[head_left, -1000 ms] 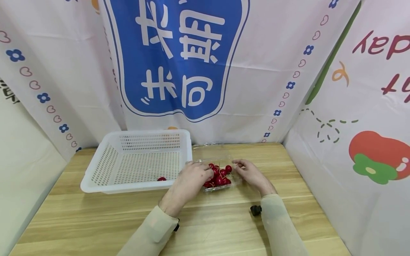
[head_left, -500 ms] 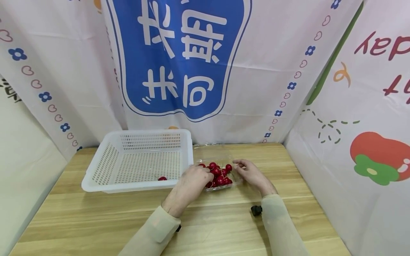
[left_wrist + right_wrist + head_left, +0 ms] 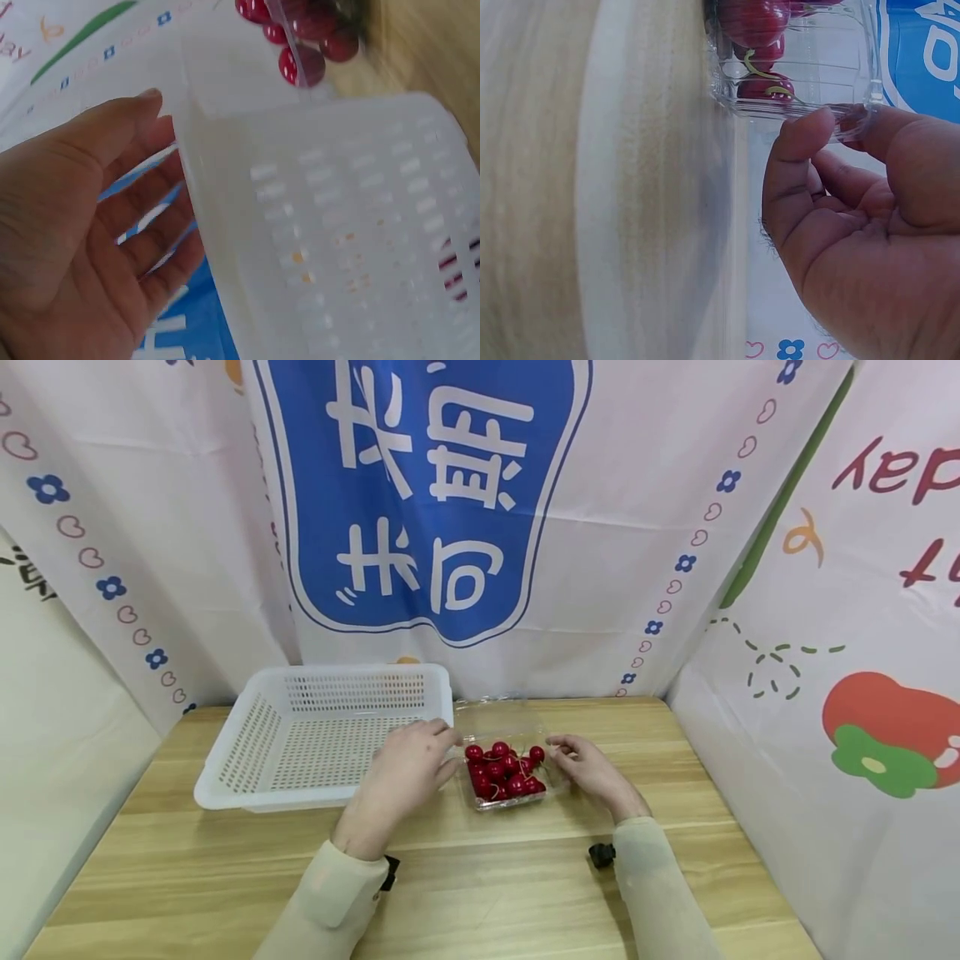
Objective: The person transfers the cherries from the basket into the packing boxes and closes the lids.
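Note:
My left hand (image 3: 405, 768) is over the right side of a white slotted plastic basket (image 3: 292, 799). In the left wrist view its fingers are loosely bent at the basket rim (image 3: 225, 124), and no fruit shows in the palm. A cherry (image 3: 452, 270) shows dark red through the basket slots. Beside the basket stands a clear plastic box (image 3: 510, 804) of red cherries (image 3: 498, 770), some with green stems. At the box's right side, my right hand (image 3: 592, 770) pinches the clear edge between thumb and finger, plain in the right wrist view.
The wooden table (image 3: 510, 893) bears the basket and box at its back edge. A printed cloth (image 3: 585, 568) hangs right behind them, with white side walls to left and right. The box's clear lid (image 3: 495, 714) lies folded back toward the cloth.
My left hand has left the cherries in the box and moved left over the basket's right rim. The right hand stays at the box's side. Box and basket hold their places.

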Tool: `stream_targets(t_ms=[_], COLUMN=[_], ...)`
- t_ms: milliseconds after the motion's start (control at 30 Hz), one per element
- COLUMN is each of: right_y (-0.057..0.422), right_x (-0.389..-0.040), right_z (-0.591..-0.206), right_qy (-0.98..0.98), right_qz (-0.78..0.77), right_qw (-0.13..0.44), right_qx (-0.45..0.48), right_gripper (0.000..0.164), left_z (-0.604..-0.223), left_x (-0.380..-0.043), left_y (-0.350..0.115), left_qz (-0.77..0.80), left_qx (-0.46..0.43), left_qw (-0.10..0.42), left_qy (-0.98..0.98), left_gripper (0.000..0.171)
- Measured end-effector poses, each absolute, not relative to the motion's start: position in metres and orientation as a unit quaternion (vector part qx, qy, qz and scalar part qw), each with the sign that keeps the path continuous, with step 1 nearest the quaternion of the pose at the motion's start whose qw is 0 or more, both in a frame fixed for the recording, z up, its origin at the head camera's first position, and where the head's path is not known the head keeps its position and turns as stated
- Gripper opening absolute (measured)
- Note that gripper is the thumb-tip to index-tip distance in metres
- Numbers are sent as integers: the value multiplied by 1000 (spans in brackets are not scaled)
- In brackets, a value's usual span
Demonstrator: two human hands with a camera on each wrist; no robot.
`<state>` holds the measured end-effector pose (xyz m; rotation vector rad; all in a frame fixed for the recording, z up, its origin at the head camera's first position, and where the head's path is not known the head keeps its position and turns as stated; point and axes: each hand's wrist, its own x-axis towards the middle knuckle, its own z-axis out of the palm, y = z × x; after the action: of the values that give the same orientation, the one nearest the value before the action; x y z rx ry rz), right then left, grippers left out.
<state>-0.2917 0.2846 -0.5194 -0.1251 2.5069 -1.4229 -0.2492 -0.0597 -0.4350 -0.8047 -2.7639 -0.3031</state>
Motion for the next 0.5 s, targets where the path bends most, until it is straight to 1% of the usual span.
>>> stream_targets(t_ms=[167,333,500], right_y=[285,284,283], right_x=[-291,-290,-290], right_z=[-519,-518,-518], right_qy=[865,863,861], right_qz=[-484,-487,-490], right_qw=[127,128,127], right_qx=[-42,-40,-44], right_gripper=[50,50,50], left_z=[-434,-426,-422], left_x=[-251,-255,-265], left_y=[-84,-105,-121], left_qz=[-86,-101,-106], left_qx=[-242,-222,-206], left_qw=[83,17,-60], left_qy=[-963,-970,-971], left_gripper=[33,33,34])
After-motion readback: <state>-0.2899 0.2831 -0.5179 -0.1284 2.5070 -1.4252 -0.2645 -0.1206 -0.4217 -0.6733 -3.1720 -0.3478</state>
